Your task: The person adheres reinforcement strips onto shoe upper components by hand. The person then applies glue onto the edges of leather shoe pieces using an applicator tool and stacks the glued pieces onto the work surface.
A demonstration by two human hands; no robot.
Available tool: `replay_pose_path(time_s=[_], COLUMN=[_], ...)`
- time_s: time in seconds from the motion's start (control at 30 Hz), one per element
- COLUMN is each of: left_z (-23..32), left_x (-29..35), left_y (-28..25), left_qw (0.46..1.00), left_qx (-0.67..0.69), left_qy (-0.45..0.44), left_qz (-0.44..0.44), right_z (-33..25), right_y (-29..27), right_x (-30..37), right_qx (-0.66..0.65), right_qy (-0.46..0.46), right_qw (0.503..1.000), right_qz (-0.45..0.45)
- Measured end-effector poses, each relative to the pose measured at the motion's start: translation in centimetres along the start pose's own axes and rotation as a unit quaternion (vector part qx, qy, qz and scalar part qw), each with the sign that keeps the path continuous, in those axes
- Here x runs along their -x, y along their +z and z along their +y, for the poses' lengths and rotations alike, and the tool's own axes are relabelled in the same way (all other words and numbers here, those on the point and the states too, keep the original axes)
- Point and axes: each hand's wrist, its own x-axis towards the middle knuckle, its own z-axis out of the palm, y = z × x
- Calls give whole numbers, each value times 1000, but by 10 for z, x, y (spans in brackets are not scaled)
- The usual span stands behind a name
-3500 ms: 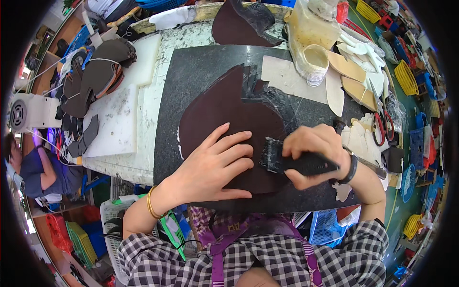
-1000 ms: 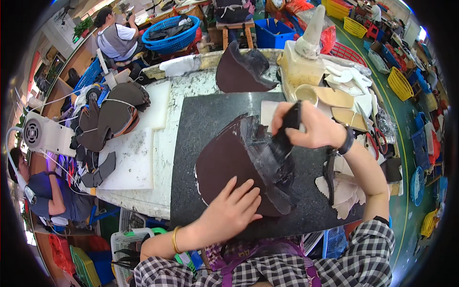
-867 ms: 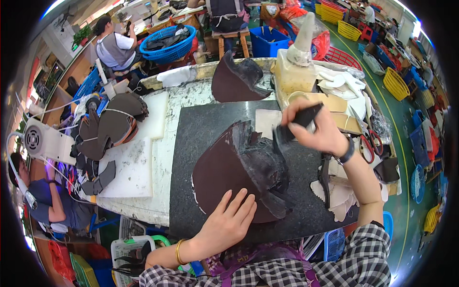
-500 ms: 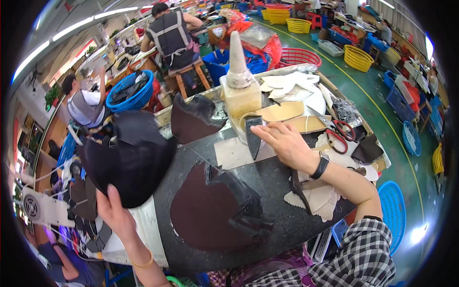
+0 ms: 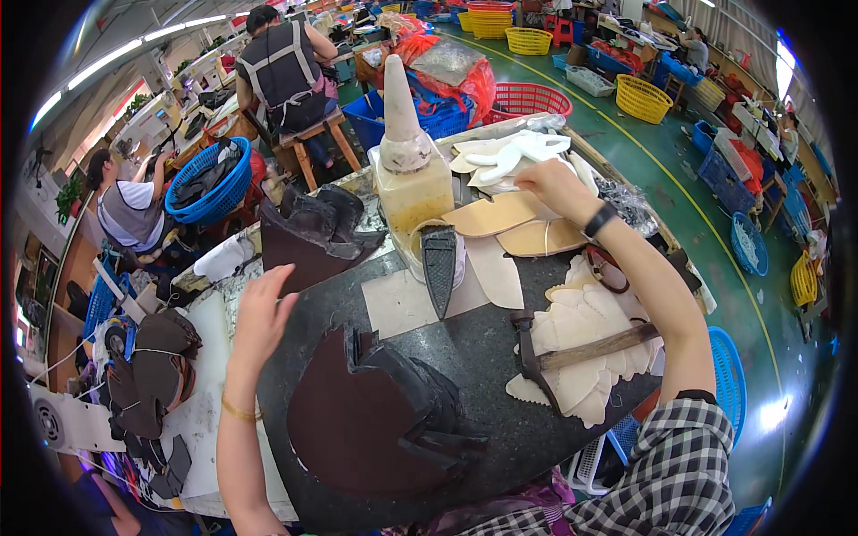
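Note:
My left hand is open and holds nothing, raised over the left edge of the dark work board, near a maroon and black shaped piece lying at the back left. My right hand reaches to the back right, its fingers closed down at the white cut pieces; what they pinch is hidden. In front of me on the board is another maroon piece with folded black edges. A tapered black textured tool leans in a small holder at the foot of the yellowed glue bottle.
A hammer lies across a fan of cream pieces at the right. The red scissor handles are partly covered by my right forearm. Dark piled pieces sit at the left. Beyond the table are a blue basket and seated people.
My left hand has let go of the large black piece, and the back-left pile shows more black. My right hand has left the tapered tool and moved back and right to the white pieces.

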Motion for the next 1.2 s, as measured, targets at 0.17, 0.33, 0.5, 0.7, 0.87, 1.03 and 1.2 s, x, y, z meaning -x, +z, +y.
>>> replay_pose_path(time_s=[0.17,0.33,0.5,0.7,0.87,1.03,1.2], left_z=[-70,-131,-105,-77,-82,-104,-89], left_x=[86,258,363,366,363,366,333], left_y=[-48,-115,-99,-94,-99,-112,-126], left_qw=[978,930,870,859,860,822,873], left_qx=[-150,-183,-180,-162,-289,-373,-211], left_qy=[-117,-313,-459,-484,-416,-425,-430], left_qz=[89,56,23,36,63,-58,91], right_z=[12,34,25,23,9,-1,39], right_y=[39,17,7,54,43,32,12], right_x=[-20,-35,-63,-81,-90,-75,-48], right_qx=[100,-16,49,125,188,79,-201], right_qy=[-25,60,35,-3,16,72,204], right_qw=[985,998,992,990,980,994,957], right_qz=[137,-29,-114,-68,-63,31,-38])
